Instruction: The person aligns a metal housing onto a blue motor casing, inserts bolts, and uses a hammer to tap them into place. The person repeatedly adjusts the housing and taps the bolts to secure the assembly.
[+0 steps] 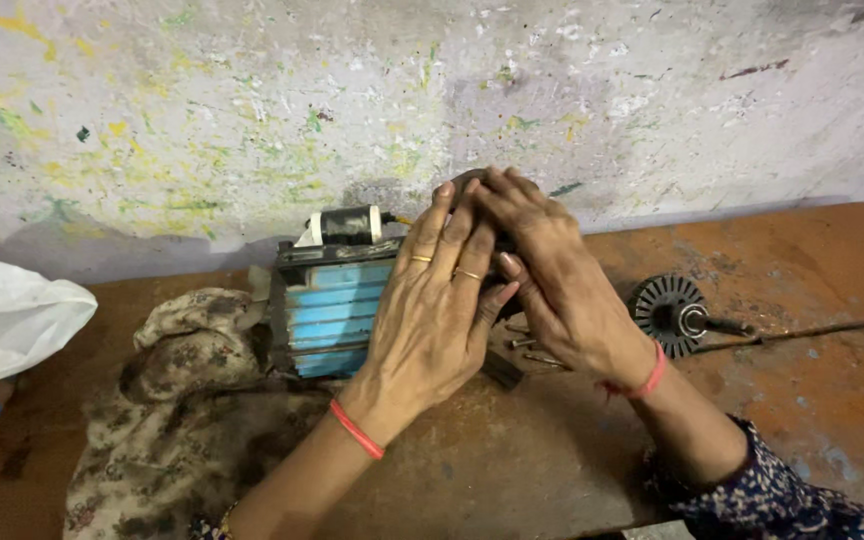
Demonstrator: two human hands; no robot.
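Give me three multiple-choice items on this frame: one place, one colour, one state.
1. Where does the black finned metal rotor lie?
A. right of the hands
B. on the cloth
C. inside the white bag

2. What colour is the ribbed metal motor housing?
A. red
B. blue
C. green

3. How are the two hands placed?
A. apart
B. in the air
C. together on the motor's end

Answers: 1 A, it lies on the rusty orange table; 2 B, its ribs show blue; 3 C, left hand and right hand overlap there.
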